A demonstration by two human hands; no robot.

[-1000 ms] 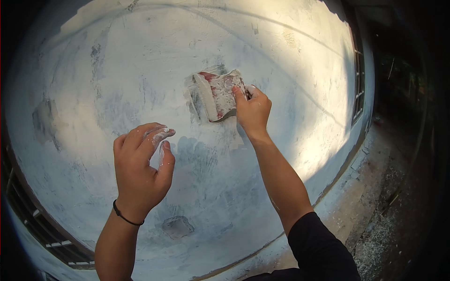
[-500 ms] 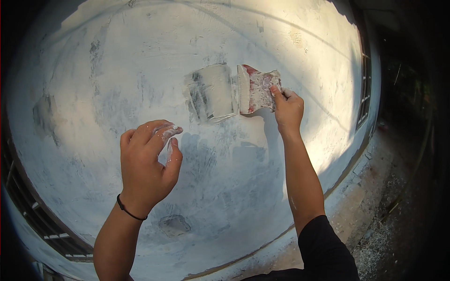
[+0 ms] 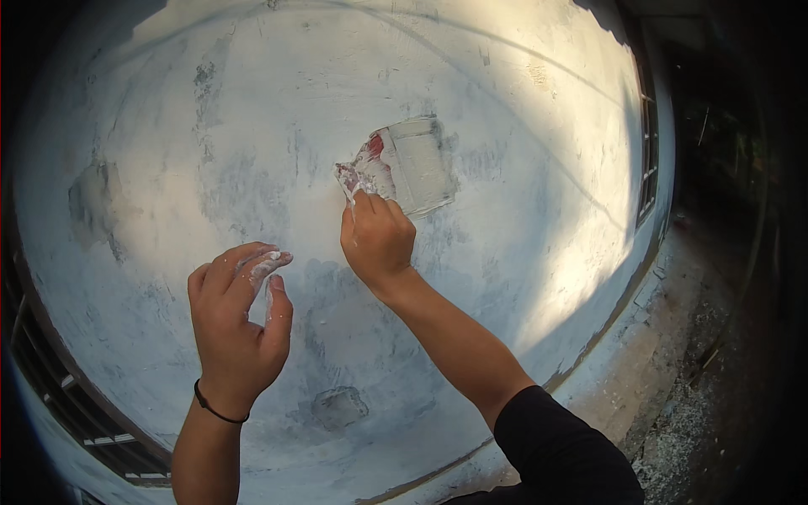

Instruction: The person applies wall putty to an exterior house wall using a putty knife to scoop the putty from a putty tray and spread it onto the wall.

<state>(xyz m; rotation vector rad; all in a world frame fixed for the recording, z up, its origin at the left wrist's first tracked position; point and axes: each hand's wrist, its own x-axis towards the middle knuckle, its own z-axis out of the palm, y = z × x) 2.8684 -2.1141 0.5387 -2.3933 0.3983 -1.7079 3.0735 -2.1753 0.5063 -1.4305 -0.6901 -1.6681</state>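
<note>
My right hand (image 3: 379, 240) is closed round a red putty scraper (image 3: 370, 164) smeared with white filler. The scraper's broad edge lies against the left part of a pale filler patch (image 3: 423, 164) on the wall. Grey streaks show along the patch's right border. Lower and to the left, my left hand (image 3: 240, 316) hovers in front of the wall with curled fingers and a gap between thumb and fingertips. White filler coats those fingers, and I see nothing held in them.
The painted wall (image 3: 278, 101) is whitish blue with grey scuffs. A squarish rough patch (image 3: 340, 407) sits low on it, and a darker one (image 3: 97, 206) at the left. Barred windows (image 3: 63, 396) flank it at both sides. Speckled ground (image 3: 682, 421) runs along the lower right.
My right hand has carried the scraper from the right side of the filler patch across to its left side, turning it over. My left hand has shifted slightly left and down.
</note>
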